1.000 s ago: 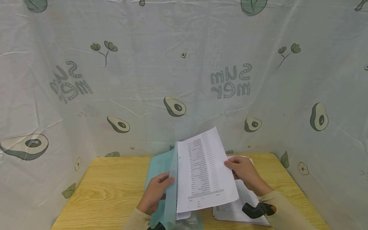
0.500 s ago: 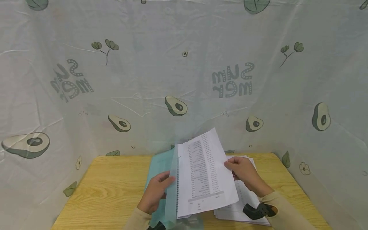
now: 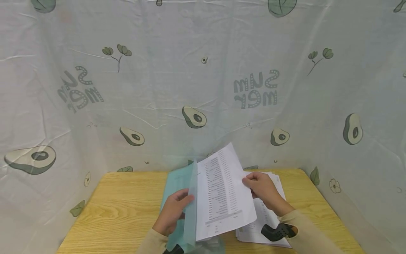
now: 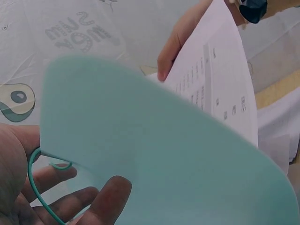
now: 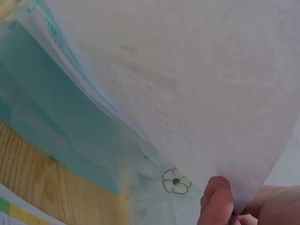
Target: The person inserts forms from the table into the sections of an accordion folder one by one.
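Note:
A translucent teal folder (image 3: 177,178) stands open on the table in the head view. My left hand (image 3: 172,213) holds its raised cover, thumb on the near face. In the left wrist view a green elastic cord (image 4: 32,176) loops across that hand beside the cover (image 4: 140,136). My right hand (image 3: 266,190) pinches the right edge of a printed sheet of paper (image 3: 222,194), which is tilted up with its left edge against the folder cover. From the right wrist view, the sheet's underside (image 5: 211,93) shows, with finger and thumb at its corner.
A stack of printed papers (image 3: 264,227) lies on the wooden table (image 3: 120,208), under and beside the right forearm. Pale plastic (image 3: 206,248) shows at the folder's near end. A curtain (image 3: 171,88) with avocado prints hangs behind and around the table.
My right hand has shifted slightly left with the sheet, so its left edge now covers the row of holes along the folder's inside. The left hand has barely moved.

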Tool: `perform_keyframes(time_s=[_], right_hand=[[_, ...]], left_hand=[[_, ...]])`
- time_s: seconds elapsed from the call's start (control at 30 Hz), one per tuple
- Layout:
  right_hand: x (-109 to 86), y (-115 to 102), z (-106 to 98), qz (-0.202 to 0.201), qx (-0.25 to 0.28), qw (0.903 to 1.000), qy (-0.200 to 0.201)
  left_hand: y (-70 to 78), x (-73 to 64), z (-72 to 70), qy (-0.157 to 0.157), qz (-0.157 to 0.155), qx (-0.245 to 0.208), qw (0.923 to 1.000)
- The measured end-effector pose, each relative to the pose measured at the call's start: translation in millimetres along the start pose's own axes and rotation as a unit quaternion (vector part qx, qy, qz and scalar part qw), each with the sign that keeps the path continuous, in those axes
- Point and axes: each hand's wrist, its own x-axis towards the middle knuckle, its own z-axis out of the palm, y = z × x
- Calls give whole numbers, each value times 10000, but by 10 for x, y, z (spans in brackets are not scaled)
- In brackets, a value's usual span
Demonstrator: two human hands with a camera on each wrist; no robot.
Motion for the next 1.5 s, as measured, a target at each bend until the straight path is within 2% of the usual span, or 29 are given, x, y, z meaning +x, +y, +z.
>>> perform_keyframes(time_s=[0.37, 0.7, 0.87, 1.5], right_hand=[[47, 32, 205, 26, 90, 10000, 20], [5, 32, 145, -60, -188, 9997, 117], [-2, 46, 131, -54, -102, 9999, 106], [36, -15, 380, -28, -85, 10000, -11]], left_hand=[[5, 7, 13, 8, 84, -29, 10000], [52, -25, 13, 9, 79, -13, 10000], [69, -25, 21, 56, 71, 14, 10000], [62, -5, 33, -59, 127, -212, 9997]])
